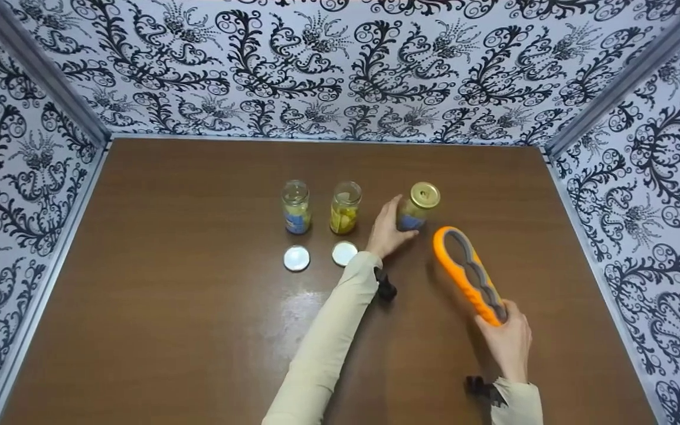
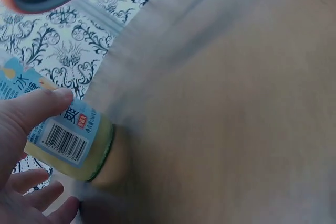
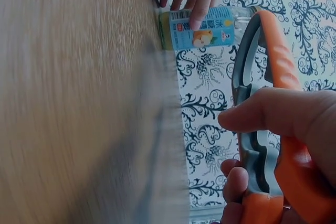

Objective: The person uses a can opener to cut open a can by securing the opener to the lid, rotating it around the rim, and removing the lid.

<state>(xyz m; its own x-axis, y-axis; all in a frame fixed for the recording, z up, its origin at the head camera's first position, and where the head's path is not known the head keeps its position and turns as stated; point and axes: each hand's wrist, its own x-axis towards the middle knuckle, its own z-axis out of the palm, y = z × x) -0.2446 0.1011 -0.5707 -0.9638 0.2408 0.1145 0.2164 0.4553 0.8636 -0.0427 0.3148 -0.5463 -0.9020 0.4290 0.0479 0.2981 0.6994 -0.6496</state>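
A fruit jar with a gold lid [image 1: 425, 195] and a blue label [image 2: 68, 135] stands upright at the right end of a row of jars. My left hand [image 1: 388, 231] is at its left side, the thumb lying across the label in both wrist views. The other fingers are spread apart and extend around the back, with a gap showing beside the jar. My right hand [image 1: 509, 339] grips one end of an orange jar opener [image 1: 464, 274] with a grey scalloped inner edge. Its free end points toward the lidded jar, held over the table.
Two lidless jars with yellow fruit, the left jar [image 1: 296, 208] and the middle jar [image 1: 345, 208], stand farther left. Before them lie a white-faced lid [image 1: 297, 258] and a second lid [image 1: 344, 252], partly behind my left sleeve. Patterned walls [image 1: 316, 71] border the brown table [image 1: 169, 283].
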